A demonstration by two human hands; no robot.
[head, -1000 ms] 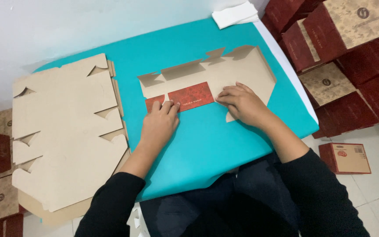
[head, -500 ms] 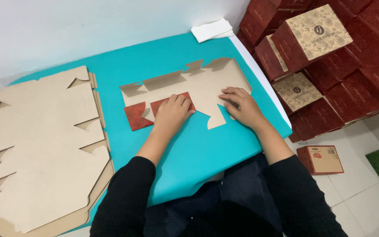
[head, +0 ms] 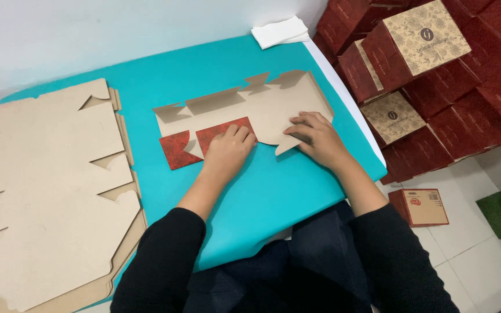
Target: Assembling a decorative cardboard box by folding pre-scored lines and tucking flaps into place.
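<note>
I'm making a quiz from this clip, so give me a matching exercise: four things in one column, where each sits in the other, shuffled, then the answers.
Things:
1. flat box blank
2. stack of flat blanks
3. white folded paper
4. stacked red boxes

Places:
A. far edge of the teal table top
B. beside the table, on the person's right
C. under the left hand and right hand
D. left end of the table

Pairs: 1-C, 2-D, 3-A, 4-B
</note>
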